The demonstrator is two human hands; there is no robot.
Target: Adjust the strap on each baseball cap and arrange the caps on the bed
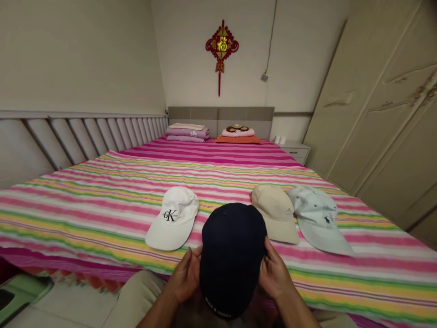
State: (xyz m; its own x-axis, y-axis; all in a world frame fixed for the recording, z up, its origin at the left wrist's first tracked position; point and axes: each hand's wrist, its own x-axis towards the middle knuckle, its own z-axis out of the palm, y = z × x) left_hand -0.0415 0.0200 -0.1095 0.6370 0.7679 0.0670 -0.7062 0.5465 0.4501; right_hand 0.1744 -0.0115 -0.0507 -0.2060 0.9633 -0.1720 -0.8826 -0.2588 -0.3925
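Observation:
A dark navy baseball cap [234, 259] is held up in front of me, over the near edge of the bed. My left hand [187, 272] grips its left side and my right hand [276, 271] its right side, with the fingers partly hidden behind it. Small light lettering runs along the cap's lower edge. Beyond it to the left lies a white cap [180, 205] with a black CK logo. To the right a beige cap [273, 207] rests beside a pale blue cap [314, 207], the two touching or overlapping.
A striped sheet [102, 200] covers the bed. Folded purple bedding [187, 132] and a pink stack [238, 132] sit by the headboard [218, 116]. A railing [112, 132] lines the left, a wardrobe [378, 100] the right. A green stool [25, 291] stands at lower left.

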